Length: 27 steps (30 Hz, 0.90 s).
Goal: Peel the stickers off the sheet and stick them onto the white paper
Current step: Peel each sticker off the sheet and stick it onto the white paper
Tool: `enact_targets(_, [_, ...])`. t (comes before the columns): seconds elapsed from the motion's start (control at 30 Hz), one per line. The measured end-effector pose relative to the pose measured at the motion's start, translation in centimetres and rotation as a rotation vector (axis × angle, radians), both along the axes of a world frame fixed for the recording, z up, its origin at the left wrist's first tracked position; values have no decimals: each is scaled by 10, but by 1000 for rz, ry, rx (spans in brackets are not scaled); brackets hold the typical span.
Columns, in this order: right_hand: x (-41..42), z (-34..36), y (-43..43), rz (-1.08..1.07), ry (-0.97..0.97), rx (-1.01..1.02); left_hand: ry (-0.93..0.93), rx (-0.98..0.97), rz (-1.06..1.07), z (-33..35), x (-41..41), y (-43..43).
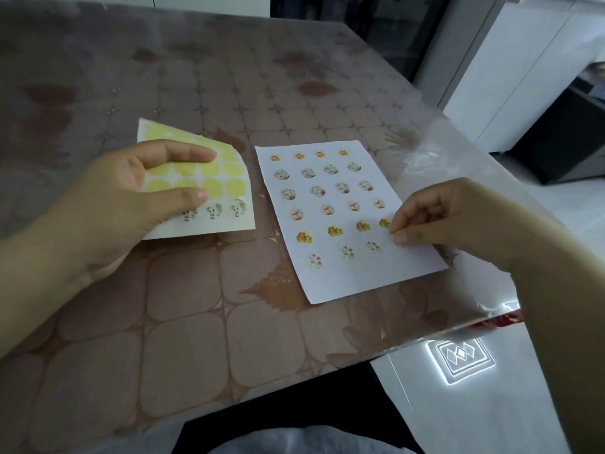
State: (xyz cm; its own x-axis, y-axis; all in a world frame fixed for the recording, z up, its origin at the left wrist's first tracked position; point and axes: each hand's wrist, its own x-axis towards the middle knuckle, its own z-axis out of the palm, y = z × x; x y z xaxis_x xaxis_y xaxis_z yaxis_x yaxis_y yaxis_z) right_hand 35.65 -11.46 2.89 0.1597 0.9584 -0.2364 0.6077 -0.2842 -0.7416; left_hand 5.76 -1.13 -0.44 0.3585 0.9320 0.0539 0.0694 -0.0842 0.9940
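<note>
White paper [347, 276], right hand [435, 217] fingers pinching a hidden sticker, left hand [131, 198] pinching half-covered sticker sheet [226, 178].

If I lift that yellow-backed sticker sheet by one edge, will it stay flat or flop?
Probably floppy: the thin yellow-backed sticker sheet already curls at its far right corner in the grip of the left hand. Likely very light: it may slide on the glossy clear table cover rather than resist a push.
</note>
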Motion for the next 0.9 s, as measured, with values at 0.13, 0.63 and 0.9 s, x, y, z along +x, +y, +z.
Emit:
enact_targets(0.13, [1,-2,0,6,-64,-23,-8,-3,-6,1,0,0])
enact_targets(0.63, [-22,-23,15,503,-649,-50,-23,4,-39,6,1,-4])
enact_targets(0.9, [-34,-22,47,496,-782,-56,-85,-71,-98,7,-1,-5])
